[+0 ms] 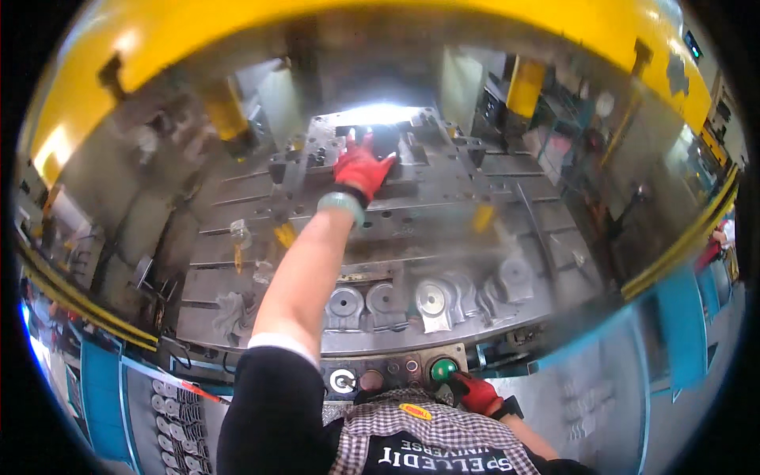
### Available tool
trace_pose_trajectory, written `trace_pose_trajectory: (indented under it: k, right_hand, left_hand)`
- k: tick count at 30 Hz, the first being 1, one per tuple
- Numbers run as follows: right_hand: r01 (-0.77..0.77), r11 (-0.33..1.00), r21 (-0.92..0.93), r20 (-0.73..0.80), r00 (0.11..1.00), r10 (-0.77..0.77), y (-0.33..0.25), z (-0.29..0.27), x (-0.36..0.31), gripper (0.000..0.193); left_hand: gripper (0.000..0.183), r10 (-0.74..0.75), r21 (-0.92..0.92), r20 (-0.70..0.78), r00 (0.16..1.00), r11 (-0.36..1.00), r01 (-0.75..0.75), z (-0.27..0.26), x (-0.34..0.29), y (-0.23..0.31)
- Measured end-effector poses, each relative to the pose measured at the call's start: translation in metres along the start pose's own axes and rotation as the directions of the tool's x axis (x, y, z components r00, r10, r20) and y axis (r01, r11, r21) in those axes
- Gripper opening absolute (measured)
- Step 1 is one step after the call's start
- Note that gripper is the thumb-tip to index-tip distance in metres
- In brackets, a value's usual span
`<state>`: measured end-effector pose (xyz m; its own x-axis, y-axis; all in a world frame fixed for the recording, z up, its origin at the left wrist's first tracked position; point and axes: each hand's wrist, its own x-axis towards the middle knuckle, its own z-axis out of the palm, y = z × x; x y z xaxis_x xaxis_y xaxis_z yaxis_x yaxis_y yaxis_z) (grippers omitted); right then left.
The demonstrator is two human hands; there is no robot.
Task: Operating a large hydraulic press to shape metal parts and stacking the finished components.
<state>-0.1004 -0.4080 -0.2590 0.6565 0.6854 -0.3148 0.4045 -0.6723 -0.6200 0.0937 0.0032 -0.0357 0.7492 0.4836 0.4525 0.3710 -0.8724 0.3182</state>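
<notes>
Left hand, red glove, is out at full reach over the die plate at the back of the press bed; fingers splayed, released, can't tell if they touch the plate. Right hand, also red-gloved, is low by the apron, right beside the green button on the control panel; its fingers are partly hidden, so can't tell whether curled, straight or pressing. Stamped metal parts, each with a round boss, sit in a row along the front of the bed, between die plate and panel. More parts are stacked in the blue-framed tray at lower left. Yellow press frame arches overhead.
</notes>
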Motion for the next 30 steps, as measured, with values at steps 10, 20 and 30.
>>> trace_pose_trajectory:
  k: [10,20,30]
  right_hand:
    - [-0.103,0.965,0.243,-0.145,0.979,0.141,0.031,0.037,-0.038,0.050]
    - [0.204,0.979,-0.021,-0.179,0.962,-0.204,-0.033,-0.026,0.028,0.047]
    - [0.601,0.700,-0.385,-0.116,0.722,-0.683,-0.101,-0.067,0.104,0.051]
  left_hand:
    - [0.090,-0.183,-0.019,0.305,0.934,0.980,0.198,0.028,0.051,0.039]
    - [0.033,0.323,-0.896,0.370,0.871,0.370,0.244,-0.107,-0.088,-0.069]
    - [0.075,-0.120,-0.142,0.325,0.938,0.974,0.174,-0.007,-0.284,-0.099]
